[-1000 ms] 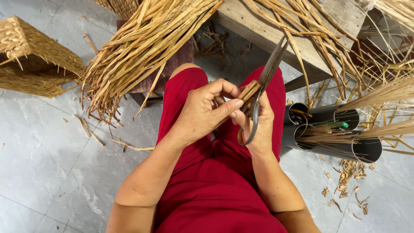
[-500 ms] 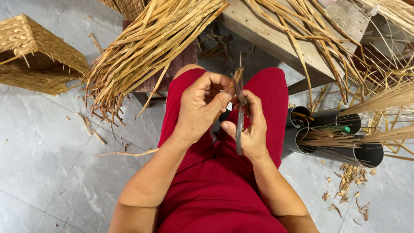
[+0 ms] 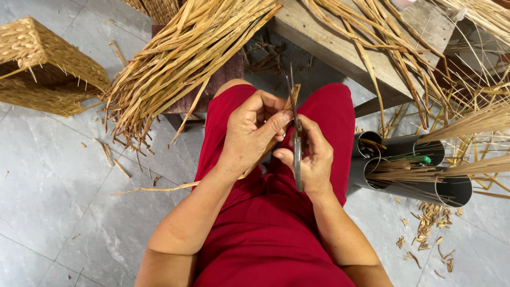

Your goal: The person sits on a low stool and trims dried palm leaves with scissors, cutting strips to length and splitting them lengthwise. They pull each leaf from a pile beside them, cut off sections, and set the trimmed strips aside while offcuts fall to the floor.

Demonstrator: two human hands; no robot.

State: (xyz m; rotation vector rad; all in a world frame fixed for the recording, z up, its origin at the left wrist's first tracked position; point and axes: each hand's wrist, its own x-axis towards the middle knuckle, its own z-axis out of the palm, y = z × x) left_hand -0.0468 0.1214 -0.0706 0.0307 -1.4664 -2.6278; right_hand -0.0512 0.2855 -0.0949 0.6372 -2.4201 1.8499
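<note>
Over my lap in red trousers, my left hand (image 3: 254, 133) pinches a dried straw strip (image 3: 291, 98) between thumb and fingers. My right hand (image 3: 313, 157) grips metal scissors (image 3: 296, 143), held nearly upright with the blades pointing away from me. The strip's upper end lies against the blades near the pivot. Whether the blades are apart I cannot tell. Another length of straw (image 3: 154, 188) trails from under my left wrist down to the floor at the left.
A big bundle of dried straw (image 3: 180, 58) lies across a low stool ahead. A woven basket (image 3: 42, 66) stands at the left. Grey tubes (image 3: 419, 170) with thin sticks lie at the right, straw cuttings (image 3: 427, 234) below them. A wooden bench (image 3: 350, 42) is at top right.
The scissors have swung from tilted toward the upper right to nearly upright. Both hands have drawn closer together around the strip.
</note>
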